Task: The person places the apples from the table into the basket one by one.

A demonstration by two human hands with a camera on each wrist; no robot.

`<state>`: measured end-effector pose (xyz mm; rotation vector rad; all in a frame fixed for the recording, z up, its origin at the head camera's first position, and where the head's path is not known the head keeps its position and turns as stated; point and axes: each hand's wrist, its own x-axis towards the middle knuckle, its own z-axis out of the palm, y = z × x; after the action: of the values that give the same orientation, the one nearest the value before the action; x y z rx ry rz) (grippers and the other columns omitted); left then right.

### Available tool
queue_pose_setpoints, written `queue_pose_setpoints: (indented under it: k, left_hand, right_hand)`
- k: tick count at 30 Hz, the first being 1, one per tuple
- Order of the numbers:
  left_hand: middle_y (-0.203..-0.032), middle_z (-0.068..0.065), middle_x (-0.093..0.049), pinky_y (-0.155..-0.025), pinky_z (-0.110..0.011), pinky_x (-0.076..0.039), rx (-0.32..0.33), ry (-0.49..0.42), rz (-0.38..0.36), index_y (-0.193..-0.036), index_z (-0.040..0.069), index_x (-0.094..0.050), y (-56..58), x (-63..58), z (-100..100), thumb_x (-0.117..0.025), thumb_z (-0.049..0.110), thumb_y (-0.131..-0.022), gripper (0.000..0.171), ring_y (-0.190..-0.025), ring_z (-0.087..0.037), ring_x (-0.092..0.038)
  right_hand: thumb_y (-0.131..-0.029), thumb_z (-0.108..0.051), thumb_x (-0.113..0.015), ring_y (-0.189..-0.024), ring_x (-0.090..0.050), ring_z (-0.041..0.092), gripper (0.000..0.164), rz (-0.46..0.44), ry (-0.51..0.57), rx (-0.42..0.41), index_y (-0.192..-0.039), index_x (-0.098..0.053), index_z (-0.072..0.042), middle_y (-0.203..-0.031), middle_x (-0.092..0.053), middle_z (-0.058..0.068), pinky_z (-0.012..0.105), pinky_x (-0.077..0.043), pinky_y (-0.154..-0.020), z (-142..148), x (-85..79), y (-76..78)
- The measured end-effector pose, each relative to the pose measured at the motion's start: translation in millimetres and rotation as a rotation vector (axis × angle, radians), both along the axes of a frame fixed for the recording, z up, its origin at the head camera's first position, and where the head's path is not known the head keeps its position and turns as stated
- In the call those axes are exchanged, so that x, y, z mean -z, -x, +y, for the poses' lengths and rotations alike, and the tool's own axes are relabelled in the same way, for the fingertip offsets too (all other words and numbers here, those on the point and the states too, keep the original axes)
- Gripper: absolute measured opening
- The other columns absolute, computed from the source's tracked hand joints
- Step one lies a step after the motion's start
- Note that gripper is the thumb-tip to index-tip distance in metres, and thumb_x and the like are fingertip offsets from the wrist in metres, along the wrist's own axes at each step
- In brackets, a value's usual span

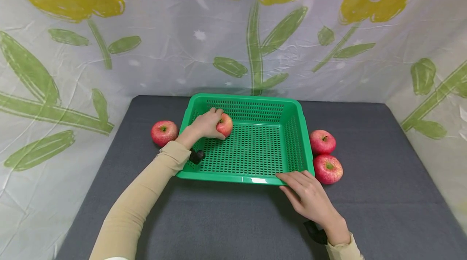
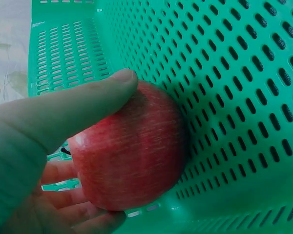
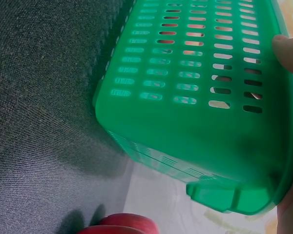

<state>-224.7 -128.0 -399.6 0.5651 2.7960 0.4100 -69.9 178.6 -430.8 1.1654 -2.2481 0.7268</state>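
A green plastic basket [image 1: 242, 179] with slotted walls stands on the dark cloth. Inside its left part, my left hand [image 1: 207, 125] grips a red apple [image 1: 225, 125]; in the left wrist view the thumb lies over the apple [image 2: 136, 151] and the fingers wrap beneath it, close to the slotted floor. At the near right corner of the basket, my right hand [image 1: 308, 197] holds the rim, fingers over the edge and thumb on the outer side. The right wrist view shows the basket's outer wall [image 3: 195, 131] with that thumb at its rim.
One apple [image 1: 164, 133] sits left of the basket, beside my left forearm. Two more apples, a far one [image 1: 322, 142] and a nearer one [image 1: 328, 169], lie against its right side. Behind the table [image 1: 379, 163] hangs a white sheet [image 1: 168, 49] painted with flowers.
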Motion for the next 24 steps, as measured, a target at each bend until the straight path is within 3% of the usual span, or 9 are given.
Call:
queue_pose_setpoints:
  k: [6,11,15,18,24]
  left_hand:
    - [-0.133,-0.022,-0.030,-0.077,-0.045,-0.042,-0.027,-0.063,-0.020,-0.138,0.002,-0.022,-4.1,-10.5,-7,-0.063,0.039,-0.079,0.080,-0.111,-0.032,-0.042]
    - [-0.134,-0.018,-0.034,-0.086,-0.045,-0.038,-0.060,-0.217,0.057,-0.136,0.002,-0.030,-15.3,-34.0,-26,-0.055,0.035,-0.086,0.064,-0.116,-0.032,-0.038]
    - [-0.127,-0.014,-0.044,-0.086,-0.042,-0.040,-0.067,-0.350,0.103,-0.129,0.001,-0.041,-33.1,-52.2,-55,-0.054,0.030,-0.088,0.051,-0.108,-0.029,-0.047]
    - [-0.126,-0.013,-0.046,-0.086,-0.043,-0.039,-0.107,-0.386,0.117,-0.128,0.003,-0.043,-47.1,-59.7,-82,-0.054,0.029,-0.088,0.048,-0.108,-0.029,-0.047]
    - [-0.129,-0.020,-0.039,-0.087,-0.050,-0.034,-0.155,-0.352,0.153,-0.132,-0.002,-0.034,-65.7,-52.8,-134,-0.058,0.021,-0.086,0.057,-0.112,-0.036,-0.040]
  right_hand:
    - [-0.091,-0.025,-0.049,-0.075,-0.056,0.009,0.028,0.000,0.003,-0.002,-0.106,-0.063,-0.007,-0.091,-0.061,-0.004,0.022,-0.034,-0.067,0,-0.2,-0.2]
    - [-0.091,-0.026,-0.049,-0.076,-0.056,0.010,0.029,-0.003,0.005,0.001,-0.105,-0.064,-0.005,-0.090,-0.061,-0.003,0.023,-0.034,-0.068,0,0.3,-0.5]
    - [-0.092,-0.028,-0.046,-0.076,-0.056,0.009,0.031,-0.005,0.005,0.002,-0.104,-0.064,-0.005,-0.088,-0.062,-0.002,0.023,-0.034,-0.068,0,1.3,-1.4]
    - [-0.092,-0.027,-0.047,-0.076,-0.056,0.010,0.030,-0.005,0.006,-0.001,-0.104,-0.064,-0.005,-0.089,-0.062,-0.002,0.023,-0.033,-0.067,0,1.7,-1.2]
    - [-0.091,-0.027,-0.048,-0.078,-0.057,0.011,0.031,0.005,0.008,0.002,-0.104,-0.064,-0.004,-0.091,-0.062,-0.001,0.024,-0.034,-0.068,0,1.5,-0.3]
